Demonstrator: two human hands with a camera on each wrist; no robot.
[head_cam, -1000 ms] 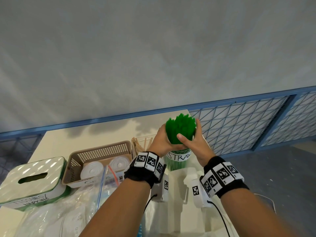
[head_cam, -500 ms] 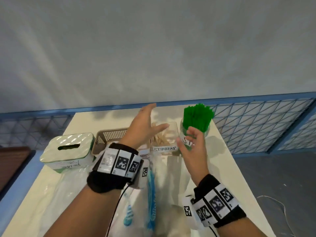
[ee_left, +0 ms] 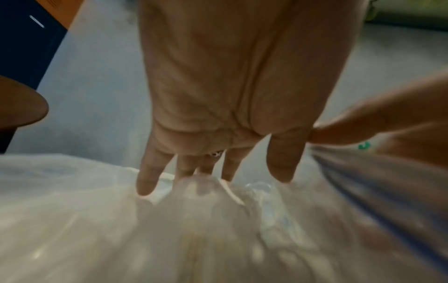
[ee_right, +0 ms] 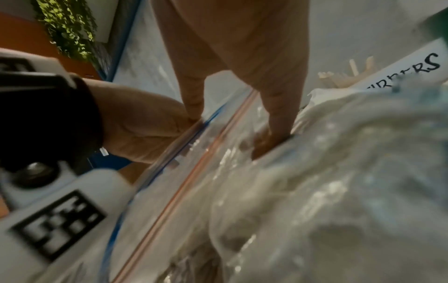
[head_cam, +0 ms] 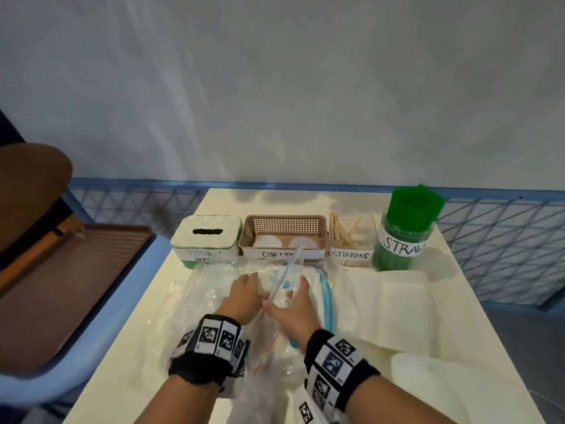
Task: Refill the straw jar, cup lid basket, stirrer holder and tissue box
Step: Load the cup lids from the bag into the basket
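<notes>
Along the back of the table stand the tissue box (head_cam: 205, 237), the cup lid basket (head_cam: 282, 232) holding two white lids, the stirrer holder (head_cam: 350, 240) and the straw jar (head_cam: 403, 240), packed with green straws. In front of them lie crumpled clear zip bags. My right hand (head_cam: 290, 301) pinches the raised rim of one zip bag (head_cam: 289, 275), thumb outside and fingers inside (ee_right: 278, 122). My left hand (head_cam: 244, 286) reaches onto the plastic beside it with straight fingers (ee_left: 145, 183). What the zip bag (ee_right: 218, 153) holds is unclear.
A stack of white tissues (head_cam: 403, 289) lies at the right front of the table (head_cam: 452, 301). A second bag with a blue seal (head_cam: 327, 295) lies just right of my right hand. A brown tray (head_cam: 76, 270) on a blue seat is at the left. Blue mesh fencing (head_cam: 504, 240) runs behind.
Both hands have left the straw jar and come down to the zip bags in front of the basket. The right hand has taken hold of a bag's rim.
</notes>
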